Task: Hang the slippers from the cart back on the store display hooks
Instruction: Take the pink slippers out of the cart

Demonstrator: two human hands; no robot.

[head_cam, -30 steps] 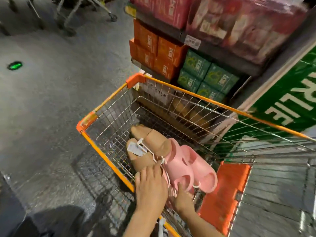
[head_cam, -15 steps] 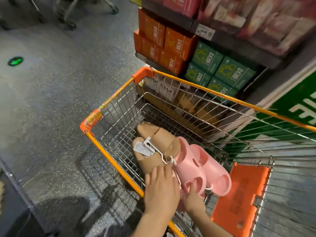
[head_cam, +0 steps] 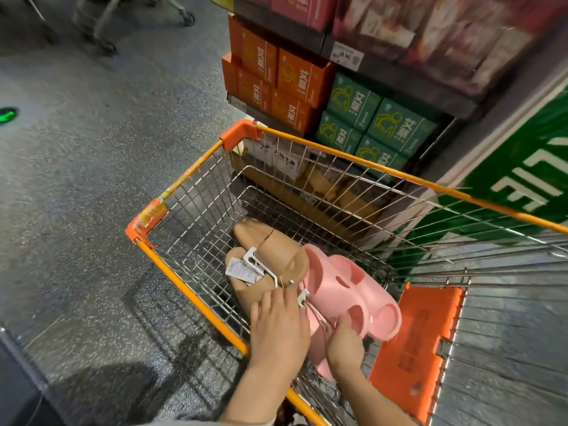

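Clearly both pairs are down in the cart [head_cam: 184, 262], the tan slippers [head_cam: 273, 256] lying against the pink slippers [head_cam: 347, 290] on the wire floor. The left hand [head_cam: 279, 324] lies flat over the heel end of the tan pair with fingers straight, gripping nothing, its fingertips beside the white hanger [head_cam: 261, 265] that clips that pair. The right hand [head_cam: 344, 345] curls round the near edge of the pink pair.

Risks, as I judge them: the two hangers sit close together (the pink pair's white clip nearly touches the tan one) and could snag on a lift, dragging both pairs up or popping a slipper loose; a hook could also catch the wire mesh.

Writing: the paper tag [head_cam: 241, 270] on the tan pair is too small to read. The orange boxes [head_cam: 295, 81] and green boxes [head_cam: 378, 124] on the shelf carry Chinese characters, seemingly 艾草; a shelf price label [head_cam: 345, 56] is blurred.
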